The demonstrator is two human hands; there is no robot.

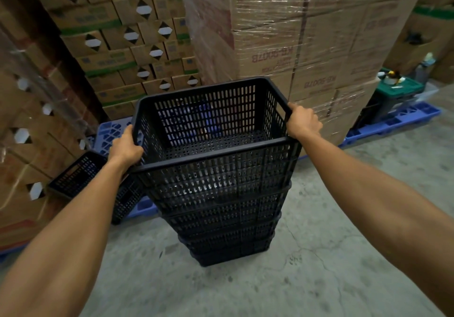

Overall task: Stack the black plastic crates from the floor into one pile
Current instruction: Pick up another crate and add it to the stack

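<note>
I count one pile of nested black crates (228,218) standing on the concrete floor (319,255); its layers blur together, so I cannot count them. One further crate (81,176) lies tilted at left, against a blue pallet (115,130). My left hand (125,148) and right hand (303,122) each close a grip around the top crate (211,130) rim, opening upward, long axis running left to right. Open floor lies near and right; wrapped cartons (307,34) block behind.

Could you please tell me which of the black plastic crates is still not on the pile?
The tilted black slotted plastic crate by the blue pallet, left of the pile. The top crate, gripped by left hand and right hand, sits nested.
</note>
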